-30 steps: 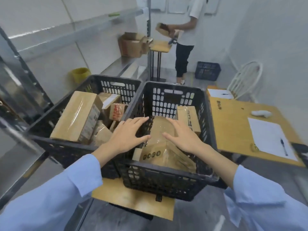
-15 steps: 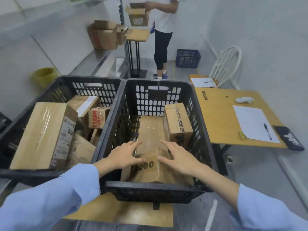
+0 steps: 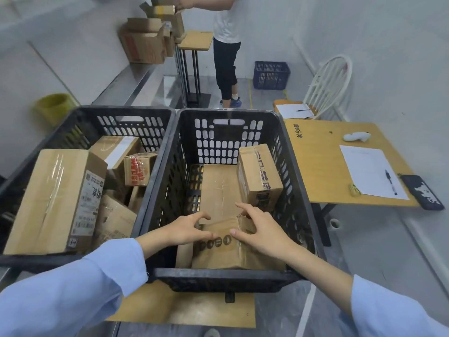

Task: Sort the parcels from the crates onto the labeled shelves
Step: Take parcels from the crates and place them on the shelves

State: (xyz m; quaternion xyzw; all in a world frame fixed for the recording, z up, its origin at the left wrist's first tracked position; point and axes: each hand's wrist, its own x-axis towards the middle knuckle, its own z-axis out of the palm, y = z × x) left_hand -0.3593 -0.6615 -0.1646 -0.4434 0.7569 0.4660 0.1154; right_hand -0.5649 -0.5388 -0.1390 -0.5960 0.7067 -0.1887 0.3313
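Two black crates stand side by side; the right crate (image 3: 230, 273) holds three parcels. The near parcel (image 3: 226, 251), a cardboard box with round black symbols on its side, leans against the crate's near wall. The left hand (image 3: 187, 231) grips its upper left edge, with the fingers curled over the top. The right hand (image 3: 260, 231) holds the upper right edge, thumb on the printed side and fingers over the torn flap. Behind it, a flat box (image 3: 218, 190) lies on the crate bottom, and a taller taped box (image 3: 261, 176) stands at the right wall. The left crate (image 3: 85, 122) is full of several boxes; the biggest one (image 3: 53, 200) has a shipping label. At the right, a wooden worktop (image 3: 323, 171) carries a paper sheet (image 3: 369, 171) and a pen (image 3: 390, 182). Another person (image 3: 227, 45) stands far behind.
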